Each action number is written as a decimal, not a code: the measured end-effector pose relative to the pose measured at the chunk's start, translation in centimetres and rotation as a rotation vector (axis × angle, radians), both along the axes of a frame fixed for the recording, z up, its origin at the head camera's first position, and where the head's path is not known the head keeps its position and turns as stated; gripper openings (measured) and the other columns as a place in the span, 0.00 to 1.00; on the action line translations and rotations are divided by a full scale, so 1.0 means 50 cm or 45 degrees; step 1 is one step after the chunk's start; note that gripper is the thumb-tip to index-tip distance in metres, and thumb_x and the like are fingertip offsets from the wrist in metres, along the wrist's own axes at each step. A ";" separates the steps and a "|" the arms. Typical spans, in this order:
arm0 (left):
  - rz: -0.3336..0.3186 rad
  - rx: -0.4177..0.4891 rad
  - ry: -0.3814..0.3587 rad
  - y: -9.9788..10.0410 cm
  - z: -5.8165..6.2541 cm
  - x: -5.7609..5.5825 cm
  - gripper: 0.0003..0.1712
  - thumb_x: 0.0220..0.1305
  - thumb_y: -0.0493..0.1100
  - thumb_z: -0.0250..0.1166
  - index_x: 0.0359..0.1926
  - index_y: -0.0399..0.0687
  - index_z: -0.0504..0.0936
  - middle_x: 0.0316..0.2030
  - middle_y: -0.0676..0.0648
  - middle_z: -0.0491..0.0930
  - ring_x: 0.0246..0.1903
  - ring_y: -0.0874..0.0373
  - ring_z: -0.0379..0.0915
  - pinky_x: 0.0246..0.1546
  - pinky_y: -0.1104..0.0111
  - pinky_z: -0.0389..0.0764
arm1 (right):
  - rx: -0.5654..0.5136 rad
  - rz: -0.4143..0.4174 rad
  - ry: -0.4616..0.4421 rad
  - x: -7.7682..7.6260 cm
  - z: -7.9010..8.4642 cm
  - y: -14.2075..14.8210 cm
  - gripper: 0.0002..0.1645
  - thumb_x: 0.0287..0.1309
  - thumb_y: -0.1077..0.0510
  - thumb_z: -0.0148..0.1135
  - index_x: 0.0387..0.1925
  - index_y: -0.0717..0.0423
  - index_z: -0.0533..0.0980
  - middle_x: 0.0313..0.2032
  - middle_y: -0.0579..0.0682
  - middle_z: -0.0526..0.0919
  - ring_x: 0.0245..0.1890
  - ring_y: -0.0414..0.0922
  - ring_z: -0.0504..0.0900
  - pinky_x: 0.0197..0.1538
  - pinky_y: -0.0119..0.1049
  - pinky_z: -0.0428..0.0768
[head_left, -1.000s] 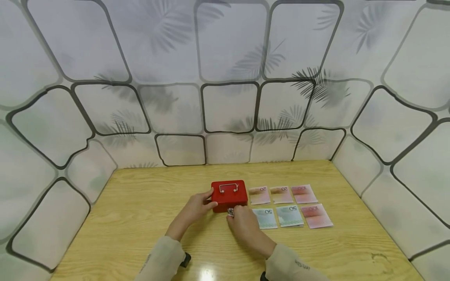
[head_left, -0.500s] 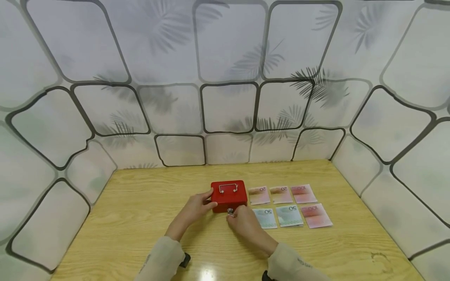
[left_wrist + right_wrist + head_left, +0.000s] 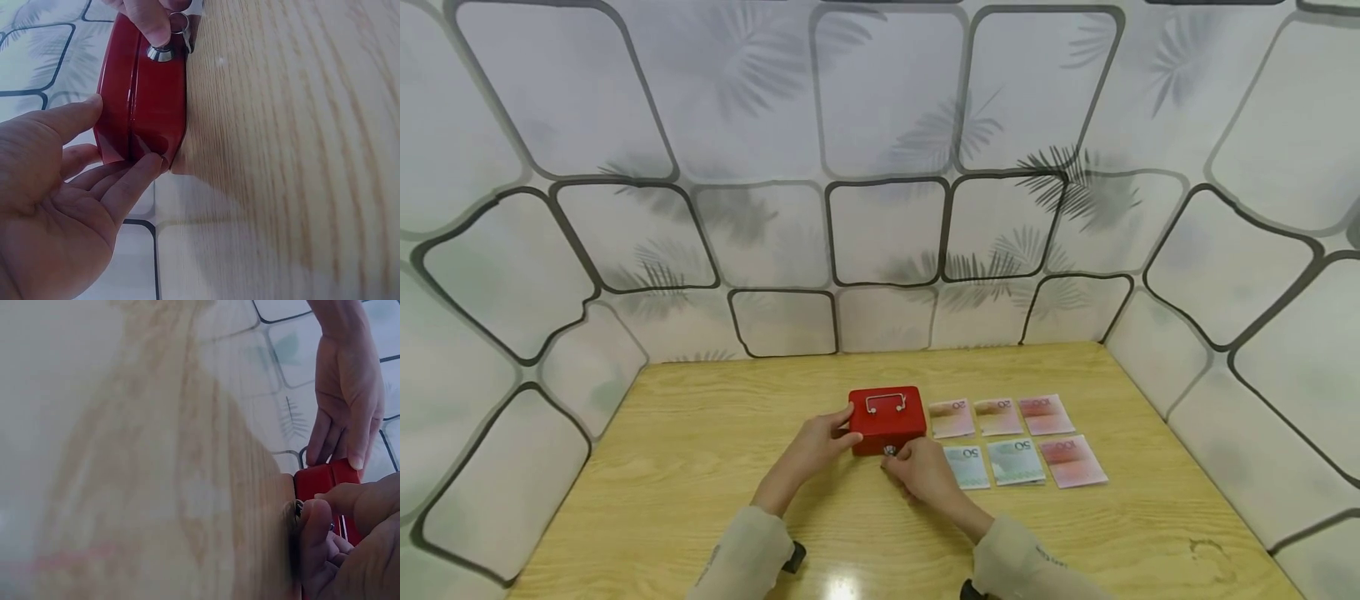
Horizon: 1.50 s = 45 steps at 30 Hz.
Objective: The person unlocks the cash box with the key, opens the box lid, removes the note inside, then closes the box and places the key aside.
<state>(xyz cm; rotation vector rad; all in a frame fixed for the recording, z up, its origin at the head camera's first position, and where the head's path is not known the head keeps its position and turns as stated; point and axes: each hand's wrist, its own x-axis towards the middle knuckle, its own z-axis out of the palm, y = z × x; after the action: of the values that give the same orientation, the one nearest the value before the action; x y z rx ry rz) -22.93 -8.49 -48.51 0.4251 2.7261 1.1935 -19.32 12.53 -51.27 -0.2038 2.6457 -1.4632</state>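
A small red cash box (image 3: 887,423) with a folding wire handle stands closed on the wooden table. On its left end, my left hand (image 3: 816,442) holds it between thumb and fingers; the left wrist view shows the fingertips against the lid edge and lower side. My right hand (image 3: 923,473) is at the front, pinching the key at the round silver lock (image 3: 160,55). Most of that key is hidden by the fingertips. A key ring (image 3: 187,27) hangs beside them with a second small key (image 3: 187,42).
Right of the box, folded banknotes lie in two rows: pink-brown 20s (image 3: 952,419), green 50s (image 3: 1017,462) and red 100s (image 3: 1073,462). Patterned fabric walls (image 3: 887,233) enclose the table (image 3: 715,417) at the back and both sides.
My right hand has turned slightly at the lock, its fingers shifting so more of the lock shows. My left hand and the box hold their places.
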 end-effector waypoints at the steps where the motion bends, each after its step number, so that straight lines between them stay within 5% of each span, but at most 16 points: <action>1: 0.001 0.000 -0.004 0.000 0.000 0.000 0.36 0.72 0.46 0.67 0.75 0.39 0.68 0.70 0.36 0.70 0.68 0.42 0.69 0.62 0.51 0.76 | -0.012 -0.003 0.001 0.001 0.000 0.000 0.28 0.66 0.55 0.70 0.09 0.57 0.77 0.07 0.42 0.71 0.05 0.36 0.70 0.12 0.30 0.73; 10: 0.036 -0.008 0.028 0.008 0.007 0.005 0.34 0.72 0.47 0.68 0.73 0.38 0.70 0.68 0.35 0.72 0.61 0.44 0.77 0.50 0.57 0.82 | -0.242 -0.051 -0.144 0.005 -0.008 0.003 0.20 0.68 0.58 0.68 0.21 0.65 0.83 0.13 0.46 0.77 0.09 0.37 0.73 0.14 0.30 0.76; 21: 0.097 0.044 0.077 0.027 0.003 0.006 0.34 0.73 0.45 0.67 0.72 0.31 0.70 0.65 0.32 0.75 0.59 0.41 0.78 0.53 0.53 0.83 | -0.464 -0.083 -0.263 0.004 -0.013 0.001 0.16 0.68 0.60 0.67 0.27 0.71 0.83 0.15 0.47 0.77 0.10 0.36 0.75 0.14 0.26 0.73; 28: 0.112 0.048 0.090 0.027 0.005 0.007 0.34 0.71 0.45 0.69 0.71 0.32 0.71 0.65 0.33 0.75 0.60 0.41 0.78 0.52 0.54 0.84 | -0.393 -0.141 -0.189 0.005 -0.015 -0.009 0.18 0.65 0.62 0.68 0.19 0.67 0.80 0.09 0.45 0.73 0.07 0.35 0.70 0.12 0.25 0.65; 34: 0.135 0.012 0.049 0.026 0.004 0.006 0.35 0.70 0.46 0.70 0.72 0.35 0.71 0.67 0.35 0.74 0.55 0.50 0.79 0.42 0.64 0.82 | -0.197 -0.047 -0.141 0.003 -0.016 -0.009 0.25 0.67 0.58 0.66 0.12 0.60 0.77 0.08 0.44 0.73 0.05 0.37 0.71 0.10 0.26 0.62; 41: 0.135 0.015 0.019 0.029 0.006 0.005 0.36 0.70 0.47 0.70 0.72 0.36 0.71 0.68 0.35 0.72 0.55 0.51 0.77 0.40 0.64 0.78 | 0.016 -0.016 0.123 0.007 -0.017 -0.011 0.17 0.63 0.63 0.66 0.18 0.53 0.76 0.09 0.41 0.73 0.06 0.36 0.72 0.14 0.28 0.69; 45: 0.132 0.029 0.026 0.028 0.007 0.005 0.35 0.70 0.46 0.70 0.72 0.36 0.71 0.67 0.35 0.73 0.60 0.47 0.77 0.42 0.63 0.81 | 0.160 -0.026 0.326 0.011 -0.014 -0.011 0.13 0.58 0.65 0.69 0.20 0.52 0.77 0.16 0.40 0.77 0.16 0.35 0.74 0.21 0.29 0.74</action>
<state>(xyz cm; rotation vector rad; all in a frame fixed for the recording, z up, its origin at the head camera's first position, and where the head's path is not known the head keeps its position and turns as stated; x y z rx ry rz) -22.68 -7.06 -48.16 0.3031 2.7854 1.2532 -18.78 12.01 -51.98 -0.3769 2.9372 -1.3523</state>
